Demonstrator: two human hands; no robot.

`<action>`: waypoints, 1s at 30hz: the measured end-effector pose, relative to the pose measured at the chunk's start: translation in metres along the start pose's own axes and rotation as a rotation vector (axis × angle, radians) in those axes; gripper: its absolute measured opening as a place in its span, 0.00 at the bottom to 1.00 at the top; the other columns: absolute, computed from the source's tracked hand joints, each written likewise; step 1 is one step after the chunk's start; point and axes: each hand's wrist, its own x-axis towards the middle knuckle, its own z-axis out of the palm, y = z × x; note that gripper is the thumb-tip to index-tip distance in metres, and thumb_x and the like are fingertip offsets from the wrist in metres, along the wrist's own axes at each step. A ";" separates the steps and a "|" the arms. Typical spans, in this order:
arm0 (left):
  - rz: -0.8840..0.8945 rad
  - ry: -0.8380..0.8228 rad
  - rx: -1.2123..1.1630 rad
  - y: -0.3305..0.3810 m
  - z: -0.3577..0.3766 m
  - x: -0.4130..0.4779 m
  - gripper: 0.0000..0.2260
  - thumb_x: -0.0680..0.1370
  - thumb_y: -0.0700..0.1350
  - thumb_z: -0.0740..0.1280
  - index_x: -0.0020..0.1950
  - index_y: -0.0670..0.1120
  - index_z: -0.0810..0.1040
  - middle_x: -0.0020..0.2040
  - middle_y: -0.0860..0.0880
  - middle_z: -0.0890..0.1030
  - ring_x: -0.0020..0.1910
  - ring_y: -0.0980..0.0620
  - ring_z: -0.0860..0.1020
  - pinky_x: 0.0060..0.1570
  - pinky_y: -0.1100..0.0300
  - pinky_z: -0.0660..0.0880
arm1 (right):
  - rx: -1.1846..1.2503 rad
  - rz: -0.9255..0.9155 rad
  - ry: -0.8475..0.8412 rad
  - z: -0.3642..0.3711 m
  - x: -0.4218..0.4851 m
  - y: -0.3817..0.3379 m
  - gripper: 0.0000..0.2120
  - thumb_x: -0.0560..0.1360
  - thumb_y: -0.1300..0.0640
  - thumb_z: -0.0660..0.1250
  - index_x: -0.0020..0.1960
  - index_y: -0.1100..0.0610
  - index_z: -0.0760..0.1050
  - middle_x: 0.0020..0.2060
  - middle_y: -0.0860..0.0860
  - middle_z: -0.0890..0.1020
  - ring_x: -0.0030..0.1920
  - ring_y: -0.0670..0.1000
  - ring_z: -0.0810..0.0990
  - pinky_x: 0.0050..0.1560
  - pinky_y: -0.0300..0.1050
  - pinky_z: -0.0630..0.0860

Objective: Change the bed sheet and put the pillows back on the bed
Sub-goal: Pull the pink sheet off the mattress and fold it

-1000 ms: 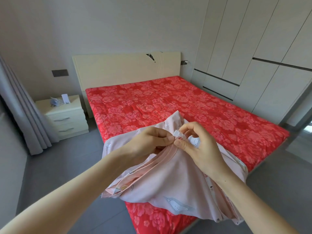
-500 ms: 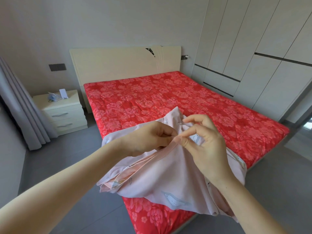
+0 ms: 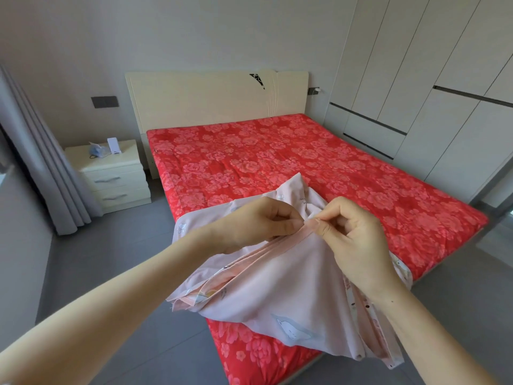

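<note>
A pale pink bed sheet (image 3: 283, 287) with small cartoon prints hangs bunched over the near corner of the bed. My left hand (image 3: 258, 223) pinches its folded hem from the left. My right hand (image 3: 352, 234) pinches the same hem just to the right, fingertips almost touching the left ones. The bed (image 3: 305, 168) is covered by a red floral mattress pad and has a cream headboard (image 3: 211, 98). No pillows are in view.
A cream nightstand (image 3: 111, 176) with small items stands left of the bed, beside a grey curtain (image 3: 41, 173). White wardrobe doors (image 3: 433, 93) line the right wall. Grey floor (image 3: 111, 259) runs along the bed's left side and foot.
The sheet's hem has shifted slightly between my fingers. My view has tilted down a little, so the bed and headboard sit higher in frame.
</note>
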 end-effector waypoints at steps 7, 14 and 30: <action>0.031 0.189 0.194 -0.048 0.010 -0.017 0.07 0.75 0.38 0.70 0.45 0.51 0.79 0.39 0.58 0.82 0.39 0.63 0.80 0.46 0.69 0.75 | 0.306 0.050 0.118 -0.046 0.006 -0.013 0.04 0.63 0.55 0.73 0.35 0.47 0.80 0.34 0.43 0.82 0.38 0.43 0.80 0.45 0.34 0.75; 0.286 0.439 0.600 -0.076 0.026 -0.003 0.04 0.77 0.47 0.62 0.51 0.53 0.68 0.36 0.51 0.80 0.34 0.52 0.76 0.36 0.54 0.72 | 0.401 -0.006 0.195 -0.079 0.018 -0.035 0.04 0.58 0.56 0.72 0.33 0.49 0.81 0.31 0.44 0.82 0.35 0.42 0.81 0.42 0.33 0.76; 0.447 0.389 0.619 -0.064 0.056 0.041 0.13 0.74 0.53 0.65 0.46 0.45 0.81 0.40 0.53 0.80 0.38 0.55 0.76 0.38 0.66 0.71 | 0.358 0.029 0.347 -0.114 0.031 -0.040 0.05 0.55 0.54 0.74 0.31 0.49 0.80 0.30 0.46 0.83 0.34 0.43 0.82 0.41 0.35 0.77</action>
